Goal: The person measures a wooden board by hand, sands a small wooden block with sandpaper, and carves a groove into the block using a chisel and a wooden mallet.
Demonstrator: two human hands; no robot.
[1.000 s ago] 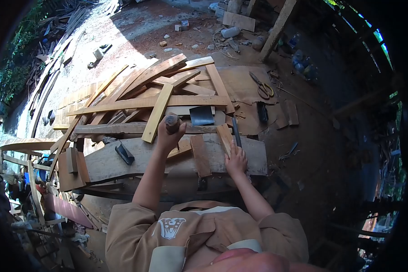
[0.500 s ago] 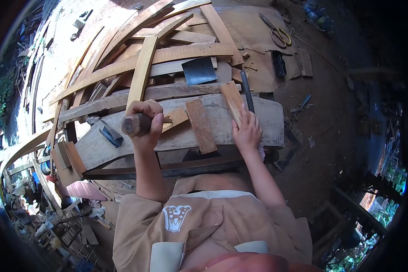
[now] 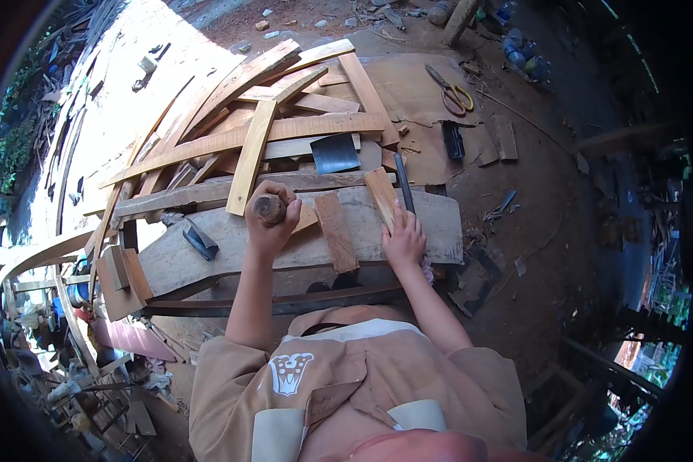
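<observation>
My left hand (image 3: 273, 222) is closed round a thick wooden handle (image 3: 269, 209), whose round end faces up at the camera. Under and beside this fist, a light wood piece (image 3: 307, 218) shows in part on the broad grey plank (image 3: 246, 242). My right hand (image 3: 405, 237) grips the near end of a short wooden block (image 3: 379, 192), with the thumb on its left side. Between my hands, a reddish-brown wood piece (image 3: 336, 232) lies across the plank. Just beyond my right hand is a dark bar (image 3: 404, 182). The lower end of the left hand's tool is hidden.
Beyond the plank lies a pile of long boards (image 3: 246, 145) with a dark square sheet (image 3: 335, 154) on it. Scissors (image 3: 450, 91) and a black object (image 3: 453, 140) lie farther right. A blade-like dark piece (image 3: 200, 242) sits on the plank's left part.
The camera view has shifted, so the bench sits lower. My left hand has moved right over the light wood piece, and its handle points more directly at the camera. My right hand stays on the block.
</observation>
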